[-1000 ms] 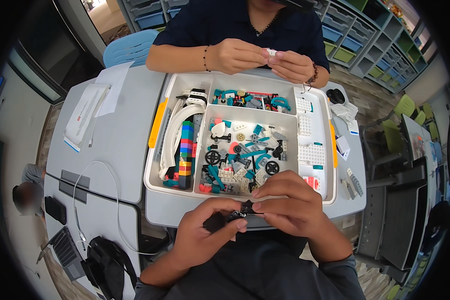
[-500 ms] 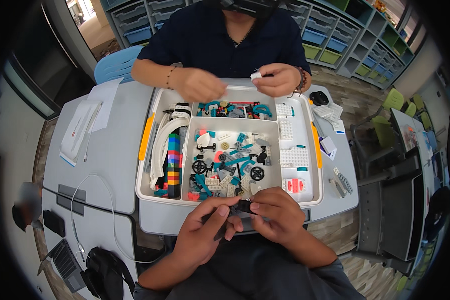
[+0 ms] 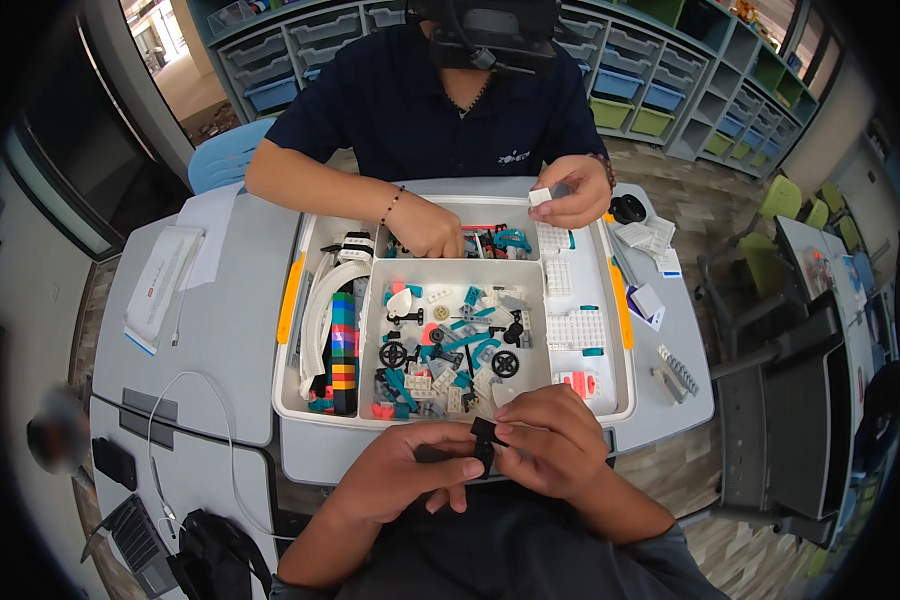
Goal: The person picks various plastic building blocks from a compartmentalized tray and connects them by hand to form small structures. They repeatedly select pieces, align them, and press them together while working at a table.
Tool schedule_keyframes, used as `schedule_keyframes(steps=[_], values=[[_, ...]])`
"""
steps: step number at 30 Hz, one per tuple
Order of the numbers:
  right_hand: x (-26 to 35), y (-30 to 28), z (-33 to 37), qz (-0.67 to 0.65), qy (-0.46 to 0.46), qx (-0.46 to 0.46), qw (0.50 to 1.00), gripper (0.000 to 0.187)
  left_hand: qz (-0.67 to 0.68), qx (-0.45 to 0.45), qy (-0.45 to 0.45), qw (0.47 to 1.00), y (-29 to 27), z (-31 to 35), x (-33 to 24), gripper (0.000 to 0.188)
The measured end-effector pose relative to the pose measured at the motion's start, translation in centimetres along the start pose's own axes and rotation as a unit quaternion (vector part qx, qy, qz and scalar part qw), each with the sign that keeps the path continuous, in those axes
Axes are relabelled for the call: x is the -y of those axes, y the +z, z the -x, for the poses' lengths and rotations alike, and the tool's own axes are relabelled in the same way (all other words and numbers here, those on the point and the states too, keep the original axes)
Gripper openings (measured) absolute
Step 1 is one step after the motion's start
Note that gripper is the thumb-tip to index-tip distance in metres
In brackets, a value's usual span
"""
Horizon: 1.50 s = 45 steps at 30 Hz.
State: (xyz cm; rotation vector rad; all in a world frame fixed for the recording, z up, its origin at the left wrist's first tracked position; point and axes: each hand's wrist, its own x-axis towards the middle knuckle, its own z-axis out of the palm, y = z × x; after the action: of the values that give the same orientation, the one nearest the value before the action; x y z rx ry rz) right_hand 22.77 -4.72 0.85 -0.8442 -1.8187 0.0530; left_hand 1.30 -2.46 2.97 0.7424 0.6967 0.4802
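Assembly [image 3: 484,432], black, is pinched by the fingertips of the right hand [image 3: 552,440] and gripped between thumb and forefinger of the left hand [image 3: 400,468], just before the near edge of a white box [image 3: 450,272]. Plastic parts [image 3: 420,381] are strewn inside; opposite, a white piece [image 3: 539,197] is held by a co-worker [image 3: 440,120].

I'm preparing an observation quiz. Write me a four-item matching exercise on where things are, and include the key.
Things:
1. black piece
2. multicoloured brick stack
3. black gear wheels
4. blue chair

Places:
A. white tray, large middle compartment
B. beyond the table, upper left of view
C. between left hand and right hand
D. the tray's left compartment

Pairs: 1-C, 2-D, 3-A, 4-B
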Motion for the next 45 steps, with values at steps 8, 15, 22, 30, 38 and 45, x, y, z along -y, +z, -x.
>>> schedule_keyframes(steps=[8, 15, 22, 30, 38, 45], values=[[0.9, -1.1, 1.0, -0.015, 0.003, 0.031, 0.999, 0.028, 0.139, 0.013, 0.045, 0.989, 0.1, -0.7, 2.7, 0.035], [1.6, -0.6, 0.5, 0.013, 0.031, 0.074, 0.997, 0.027, 0.126, -0.033, 0.077, 0.989, -0.5, -0.5, 3.0, 0.032], [0.8, -0.8, 2.9, 0.016, 0.076, 0.08, 0.994, 0.04, 0.075, -0.104, 0.084, 0.988, 1.6, -2.5, 3.5, 0.023], [2.1, -1.8, 2.7, 0.115, -0.006, -0.024, 0.993, 0.021, -0.111, -0.036, 0.085, 0.99, 3.3, -3.1, 2.6, 0.029], [2.7, -2.4, 3.8, 0.192, -0.008, -0.027, 0.981, 0.022, -0.166, -0.025, 0.097, 0.981, 3.9, -3.3, 2.8, 0.029], [4.6, -4.2, 2.5, 0.24, -0.009, -0.015, 0.971, 0.018, -0.18, -0.047, 0.125, 0.974, 4.4, -3.3, 3.2, 0.029]])
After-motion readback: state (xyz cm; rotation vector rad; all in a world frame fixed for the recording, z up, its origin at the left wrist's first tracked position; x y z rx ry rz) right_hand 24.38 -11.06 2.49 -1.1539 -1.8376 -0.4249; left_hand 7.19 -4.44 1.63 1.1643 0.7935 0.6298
